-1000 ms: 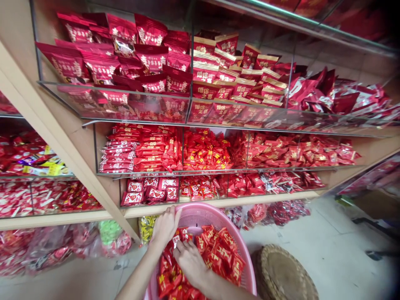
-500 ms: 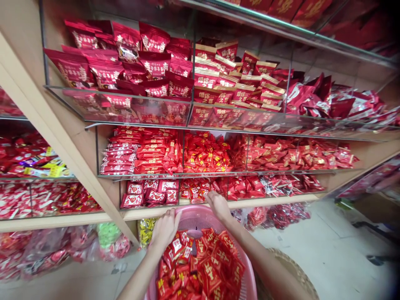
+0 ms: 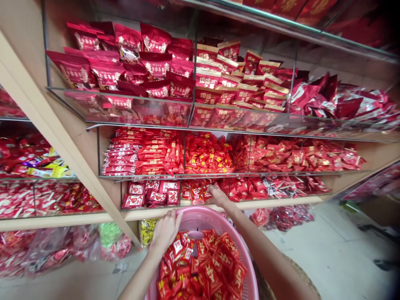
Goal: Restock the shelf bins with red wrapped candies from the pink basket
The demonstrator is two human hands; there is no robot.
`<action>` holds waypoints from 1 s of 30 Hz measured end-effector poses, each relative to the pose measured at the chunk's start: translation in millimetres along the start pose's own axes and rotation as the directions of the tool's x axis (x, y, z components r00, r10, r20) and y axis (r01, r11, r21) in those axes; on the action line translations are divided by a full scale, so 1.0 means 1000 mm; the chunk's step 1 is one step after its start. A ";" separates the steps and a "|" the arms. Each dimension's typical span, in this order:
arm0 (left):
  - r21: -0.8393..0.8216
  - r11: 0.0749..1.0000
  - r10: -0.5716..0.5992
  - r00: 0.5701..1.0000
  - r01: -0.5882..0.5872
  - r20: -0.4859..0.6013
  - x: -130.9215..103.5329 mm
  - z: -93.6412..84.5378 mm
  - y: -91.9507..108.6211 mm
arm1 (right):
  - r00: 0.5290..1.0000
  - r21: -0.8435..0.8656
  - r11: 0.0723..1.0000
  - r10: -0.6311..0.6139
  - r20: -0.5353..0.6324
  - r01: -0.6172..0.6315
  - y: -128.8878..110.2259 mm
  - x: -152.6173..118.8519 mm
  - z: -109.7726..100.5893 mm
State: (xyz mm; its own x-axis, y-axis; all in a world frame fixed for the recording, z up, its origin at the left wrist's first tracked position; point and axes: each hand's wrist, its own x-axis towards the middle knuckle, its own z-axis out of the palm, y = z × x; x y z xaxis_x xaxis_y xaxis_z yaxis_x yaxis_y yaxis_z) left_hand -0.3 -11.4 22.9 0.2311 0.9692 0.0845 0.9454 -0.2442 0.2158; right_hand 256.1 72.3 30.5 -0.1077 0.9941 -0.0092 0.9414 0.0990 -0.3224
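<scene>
My left hand [image 3: 166, 229] is closed on the rim of a pink plastic basket [image 3: 245, 237], at its upper left. The basket holds many small red candy packets [image 3: 212, 271] with gold print, and a few with white labels [image 3: 178, 246]. My right hand [image 3: 218, 196] reaches past the basket's far rim into a bin on the lowest shelf. Its fingers are extended at the red-and-white candy packets [image 3: 196, 194] there, their tips partly out of sight among them. No packet shows lifted in that hand.
Glass-fronted shelves rise ahead, with larger red bags [image 3: 156, 66] above and red packets [image 3: 212, 154] on the middle shelf. A wooden upright [image 3: 65, 137] stands left. Plastic bags of goods [image 3: 109, 237] lie on the floor below. A woven basket [image 3: 301, 271] sits partly behind my right forearm.
My right hand has moved forward and slightly up, from above the basket's far rim into the lowest bin. My left hand keeps hold of the basket rim.
</scene>
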 end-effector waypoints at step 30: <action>0.024 1.000 0.020 1.000 -0.019 -0.018 0.001 0.003 -0.001 | 0.975 -0.148 0.977 -0.175 -0.136 0.154 -0.023 -0.063 -0.035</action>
State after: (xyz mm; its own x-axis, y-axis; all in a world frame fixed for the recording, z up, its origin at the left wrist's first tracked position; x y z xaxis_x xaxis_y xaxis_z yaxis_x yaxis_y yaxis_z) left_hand -0.3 -10.5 20.4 0.2457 0.9635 0.1062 0.9460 -0.2623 0.1905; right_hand 252.1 9.1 71.2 -0.2260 0.9582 0.1757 0.9504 0.2564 -0.1759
